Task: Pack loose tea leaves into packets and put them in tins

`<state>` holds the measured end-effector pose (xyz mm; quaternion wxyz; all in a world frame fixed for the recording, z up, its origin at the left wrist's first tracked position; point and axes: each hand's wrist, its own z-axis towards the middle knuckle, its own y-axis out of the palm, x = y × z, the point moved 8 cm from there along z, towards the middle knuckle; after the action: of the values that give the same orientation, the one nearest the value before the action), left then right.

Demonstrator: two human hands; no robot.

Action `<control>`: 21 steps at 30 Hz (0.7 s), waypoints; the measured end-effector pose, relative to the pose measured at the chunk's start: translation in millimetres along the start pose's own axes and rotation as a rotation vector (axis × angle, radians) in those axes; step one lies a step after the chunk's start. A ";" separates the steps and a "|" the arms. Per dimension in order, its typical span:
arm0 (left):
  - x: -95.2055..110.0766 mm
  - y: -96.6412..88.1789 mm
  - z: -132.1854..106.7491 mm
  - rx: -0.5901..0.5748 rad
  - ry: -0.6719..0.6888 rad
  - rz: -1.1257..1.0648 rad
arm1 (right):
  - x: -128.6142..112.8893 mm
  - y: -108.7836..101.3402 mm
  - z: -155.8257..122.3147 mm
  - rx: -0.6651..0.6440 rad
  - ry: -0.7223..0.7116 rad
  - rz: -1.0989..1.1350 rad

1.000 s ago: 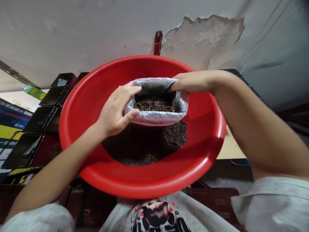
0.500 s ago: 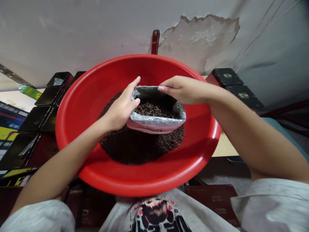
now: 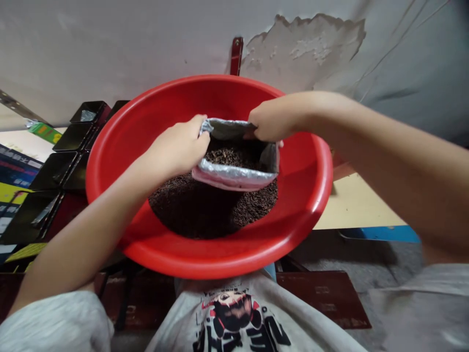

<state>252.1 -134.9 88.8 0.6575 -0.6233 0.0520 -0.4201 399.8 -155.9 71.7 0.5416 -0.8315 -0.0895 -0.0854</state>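
Observation:
Over a large red basin [image 3: 220,264] I hold a foil-lined bag [image 3: 236,177], pinkish outside and silver inside, its mouth facing up. Dark dried leaves that look like loose tea [image 3: 229,157] lie inside it. My left hand [image 3: 186,146] is closed on the bag's left edge, thumb toward the front. At the back right corner my right hand [image 3: 273,120] grips the bag, its fingers reaching over the rim and partly hidden inside; a fingertip shows outside the right wall. Below, a heap of the same dark leaves [image 3: 252,208] covers the basin's bottom.
Several open dark tins [image 3: 54,168] stand left of the basin, some with clear plastic inside. A green box [image 3: 44,131] lies behind them. Printed cartons [image 3: 16,171] are at the far left. A wall with peeling paint [image 3: 308,49] rises behind. The pale tabletop [image 3: 359,203] shows at right.
My right hand has shifted from pinching the back rim to the right back corner, its fingers now dipping inside. My left hand has closed onto the left edge. The bag sits slightly higher in view.

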 end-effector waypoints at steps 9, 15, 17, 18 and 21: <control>-89.7 33.8 27.5 0.184 -0.180 0.148 | 54.6 -45.0 14.4 0.303 0.185 -0.066; -78.4 113.4 -4.8 -0.111 -0.179 0.228 | 8.8 -6.8 49.2 0.508 0.246 0.019; -40.7 125.2 -21.9 -0.149 0.056 0.253 | -4.6 16.7 65.4 0.493 0.243 0.020; -18.9 134.9 -33.3 -0.213 0.248 0.275 | -8.4 26.4 71.9 0.486 0.236 0.019; 21.4 167.8 -79.0 -0.426 0.832 0.332 | -7.2 42.5 81.7 0.486 0.255 -0.003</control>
<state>300.8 -231.2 -63.5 0.4970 -0.5068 0.4931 -0.5030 406.8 -98.4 -0.3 0.7321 -0.6594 -0.0396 -0.1662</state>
